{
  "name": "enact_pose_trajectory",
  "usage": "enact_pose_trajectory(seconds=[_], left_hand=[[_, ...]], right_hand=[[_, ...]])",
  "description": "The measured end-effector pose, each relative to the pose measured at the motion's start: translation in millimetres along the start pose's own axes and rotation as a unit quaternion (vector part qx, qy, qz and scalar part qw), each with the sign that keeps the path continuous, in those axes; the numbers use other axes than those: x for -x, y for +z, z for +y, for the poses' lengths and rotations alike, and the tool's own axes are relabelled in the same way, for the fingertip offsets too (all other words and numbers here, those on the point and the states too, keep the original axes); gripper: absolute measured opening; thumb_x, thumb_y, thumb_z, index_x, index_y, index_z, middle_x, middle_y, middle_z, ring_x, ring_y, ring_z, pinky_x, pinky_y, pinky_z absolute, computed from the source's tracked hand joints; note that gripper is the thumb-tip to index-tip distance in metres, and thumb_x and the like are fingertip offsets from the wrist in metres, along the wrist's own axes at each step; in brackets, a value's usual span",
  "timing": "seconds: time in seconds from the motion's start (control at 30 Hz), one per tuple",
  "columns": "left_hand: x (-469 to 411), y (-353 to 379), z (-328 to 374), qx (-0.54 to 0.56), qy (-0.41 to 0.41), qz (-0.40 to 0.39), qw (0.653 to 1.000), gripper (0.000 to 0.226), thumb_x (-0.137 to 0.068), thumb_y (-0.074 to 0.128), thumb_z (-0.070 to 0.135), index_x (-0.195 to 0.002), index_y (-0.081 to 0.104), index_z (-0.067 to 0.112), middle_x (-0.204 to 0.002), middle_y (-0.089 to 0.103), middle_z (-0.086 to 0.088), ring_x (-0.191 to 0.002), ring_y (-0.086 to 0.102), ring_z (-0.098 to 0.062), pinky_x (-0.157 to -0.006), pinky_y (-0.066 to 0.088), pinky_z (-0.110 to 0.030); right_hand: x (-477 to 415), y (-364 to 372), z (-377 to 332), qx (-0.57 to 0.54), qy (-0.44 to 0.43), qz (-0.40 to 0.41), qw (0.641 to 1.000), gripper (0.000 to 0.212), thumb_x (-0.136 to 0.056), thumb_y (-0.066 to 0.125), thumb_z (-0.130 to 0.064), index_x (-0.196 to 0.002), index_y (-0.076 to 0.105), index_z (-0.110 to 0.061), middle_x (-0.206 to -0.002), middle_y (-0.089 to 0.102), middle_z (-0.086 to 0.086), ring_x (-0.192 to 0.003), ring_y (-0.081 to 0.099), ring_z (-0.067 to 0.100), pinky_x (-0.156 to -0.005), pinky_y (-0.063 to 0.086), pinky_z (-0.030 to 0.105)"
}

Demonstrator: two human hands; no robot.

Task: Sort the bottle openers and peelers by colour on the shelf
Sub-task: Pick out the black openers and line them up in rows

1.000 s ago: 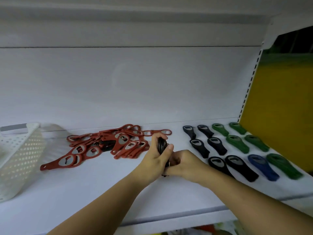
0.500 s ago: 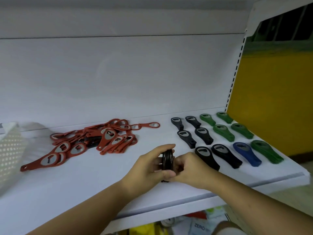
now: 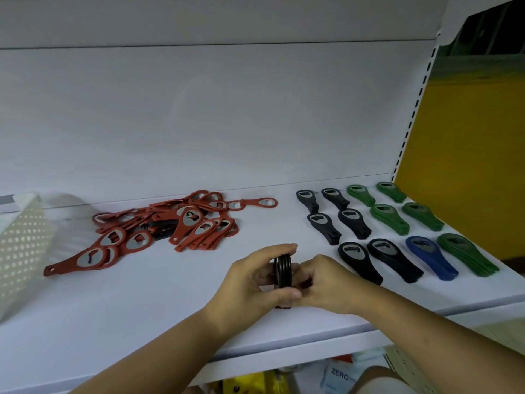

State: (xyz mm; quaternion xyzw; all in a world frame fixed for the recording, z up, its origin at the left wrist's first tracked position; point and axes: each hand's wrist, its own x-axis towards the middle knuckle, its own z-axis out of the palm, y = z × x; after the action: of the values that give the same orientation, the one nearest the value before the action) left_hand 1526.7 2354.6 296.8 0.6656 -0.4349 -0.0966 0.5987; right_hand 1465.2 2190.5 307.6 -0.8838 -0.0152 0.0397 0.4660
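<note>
Near the front edge of the white shelf [image 3: 136, 322], about midway along it, two bare hands meet around a small stack of black bottle openers [image 3: 282, 269]. The stack stands on edge with its rounded heads upward. Whether its lower end rests on the shelf cannot be told. The left hand [image 3: 252, 280] wraps it, with one finger arched over the top and the thumb nearer the front edge. The right hand [image 3: 326, 282] closes its curled fingers on the opposite side. Both hands are gripping the stack.

Toward the back left lies a loose heap of red openers [image 3: 170, 226], tangled, with something dark partly buried under it. Toward the right end, sorted piles lie in tidy rows: black piles [image 3: 352, 223], then green piles [image 3: 389, 217] nearer the right edge, and one blue pile [image 3: 429, 257] in the front row between black and green. A white perforated basket [image 3: 22, 245] sits at the left edge.

The openers look light, flat and stiff — plastic bodies with a metal insert in the head. Their smooth faces would probably slide over one another, so a loosely held stack could fan out. The surest hold is likely a squeeze across the flat faces at the wide heads, keeping the edges lined up.
</note>
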Motion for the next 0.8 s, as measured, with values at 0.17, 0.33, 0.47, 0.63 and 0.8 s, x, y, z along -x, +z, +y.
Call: enact_pose_trajectory(seconds=[0.17,0.33,0.47,0.63,0.8], left_hand=[[-3,-2,-5,0.077,-0.025,0.017,0.997,0.053,-0.065,0.079,0.002,-0.108,0.062,0.028,-0.113,0.067,-0.002,-0.104,0.067,-0.022,-0.084,0.054,-0.030],[-7,-9,-5,0.156,-0.051,0.038,0.986,0.052,-0.067,0.072,-0.006,-0.112,0.053,0.011,-0.103,0.070,-0.015,-0.101,0.068,-0.030,-0.081,0.055,-0.033],[-12,-18,5,0.161,-0.070,0.015,0.984,0.053,-0.078,0.073,0.013,-0.125,0.051,0.022,-0.118,0.066,-0.004,-0.118,0.059,-0.016,-0.091,0.052,-0.030],[-67,-45,2,-0.066,-0.119,0.002,0.991,0.041,-0.093,0.048,0.045,-0.133,0.050,0.035,-0.136,0.052,0.016,-0.128,0.045,0.000,-0.108,0.036,-0.026],[-146,-42,-46,-0.418,-0.097,-0.062,0.901,0.041,-0.097,0.047,0.033,-0.136,0.049,0.021,-0.136,0.051,-0.001,-0.123,0.048,-0.018,-0.102,0.038,-0.031]], right_hand=[[1,-2,-4,-0.033,0.006,-0.017,0.999,0.022,-0.072,0.082,-0.026,-0.057,0.067,-0.021,-0.058,0.054,-0.010,-0.063,0.047,0.009,-0.067,0.039,0.027],[-2,0,-15,-0.089,0.042,0.001,0.995,0.019,-0.077,0.076,-0.011,-0.066,0.066,0.000,-0.051,0.053,-0.009,-0.052,0.045,0.006,-0.056,0.035,0.019],[-5,-8,-24,-0.036,0.058,0.038,0.997,0.032,-0.074,0.076,-0.018,-0.046,0.061,-0.015,-0.044,0.046,-0.010,-0.048,0.036,0.011,-0.050,0.028,0.024],[-25,-45,-28,0.034,0.118,0.133,0.984,0.051,-0.072,0.077,-0.025,-0.034,0.044,-0.014,-0.039,0.028,-0.007,-0.040,0.024,0.011,-0.042,0.018,0.022],[-64,-69,-12,0.071,0.192,0.182,0.962,0.042,-0.068,0.075,-0.022,-0.047,0.039,-0.014,-0.048,0.036,0.001,-0.044,0.035,0.016,-0.044,0.024,0.019]])
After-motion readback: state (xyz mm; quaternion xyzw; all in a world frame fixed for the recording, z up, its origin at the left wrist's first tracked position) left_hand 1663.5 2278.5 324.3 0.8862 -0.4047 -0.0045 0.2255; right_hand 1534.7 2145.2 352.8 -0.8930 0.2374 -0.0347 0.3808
